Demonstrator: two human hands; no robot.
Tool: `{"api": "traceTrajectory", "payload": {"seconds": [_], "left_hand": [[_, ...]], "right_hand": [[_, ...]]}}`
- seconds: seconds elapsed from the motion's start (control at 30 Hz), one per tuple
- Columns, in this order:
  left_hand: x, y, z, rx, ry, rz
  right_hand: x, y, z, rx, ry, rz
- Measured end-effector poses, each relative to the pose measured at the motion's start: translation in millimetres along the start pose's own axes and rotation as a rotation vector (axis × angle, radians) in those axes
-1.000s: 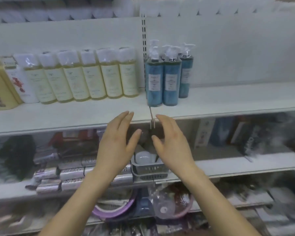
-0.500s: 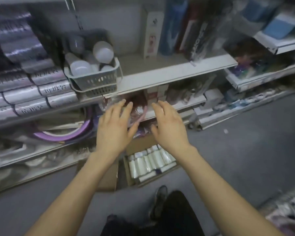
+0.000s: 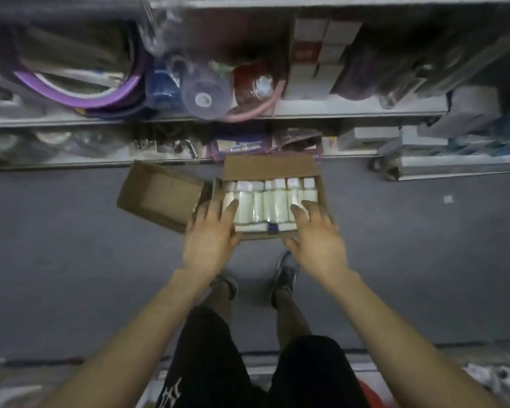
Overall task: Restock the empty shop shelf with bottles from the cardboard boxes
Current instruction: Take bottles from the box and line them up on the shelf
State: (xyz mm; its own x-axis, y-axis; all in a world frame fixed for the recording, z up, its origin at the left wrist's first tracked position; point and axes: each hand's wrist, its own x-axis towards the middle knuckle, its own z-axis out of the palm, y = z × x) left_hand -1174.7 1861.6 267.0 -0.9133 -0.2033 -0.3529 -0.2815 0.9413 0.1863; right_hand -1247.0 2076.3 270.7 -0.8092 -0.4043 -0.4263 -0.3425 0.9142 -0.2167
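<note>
Our left hand (image 3: pixel 209 240) and right hand (image 3: pixel 318 240) hover over the near corners of the cardboard box (image 3: pixel 271 167) on the floor (image 3: pixel 71 231). The fingers are straight, loosely spread and grip nothing, probably readied to lift out bottles (image 3: pixel 265 204). These lie packed flat in the box, caps pointing far toward the shelves (image 3: pixel 351 113), long axes running near to far.

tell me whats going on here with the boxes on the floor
A person stands in front of the shop shelves, bending over an open cardboard box on the floor. The box holds a row of pale bottles with white caps, lying on their sides. The left hand and right hand reach down over it with fingers spread. Neither has a grip on a bottle yet. A second box lies open to the left and looks empty.
</note>
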Motion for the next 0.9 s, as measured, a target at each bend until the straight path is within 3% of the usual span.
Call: {"api": "traceTrajectory", "payload": {"seconds": [0.17, 0.4, 0.53, 0.67, 0.9], "left_hand": [[31, -6, 112, -0.056, -0.17, -0.08], [96, -41, 249, -0.051, -0.233, -0.057], [137, -60, 320, -0.012, -0.279, -0.01], [173, -78, 391, 0.027, -0.294, 0.065], [222, -93, 481, -0.068, -0.27, -0.069]], "right_hand": [[41, 32, 106, 0.059, -0.177, 0.004], [123, 67, 251, 0.153, -0.316, 0.082], [164, 91, 316, 0.257, -0.288, 0.197], [209, 109, 376, 0.278, -0.253, 0.201], [271, 129, 446, 0.357, -0.197, 0.309]]}}
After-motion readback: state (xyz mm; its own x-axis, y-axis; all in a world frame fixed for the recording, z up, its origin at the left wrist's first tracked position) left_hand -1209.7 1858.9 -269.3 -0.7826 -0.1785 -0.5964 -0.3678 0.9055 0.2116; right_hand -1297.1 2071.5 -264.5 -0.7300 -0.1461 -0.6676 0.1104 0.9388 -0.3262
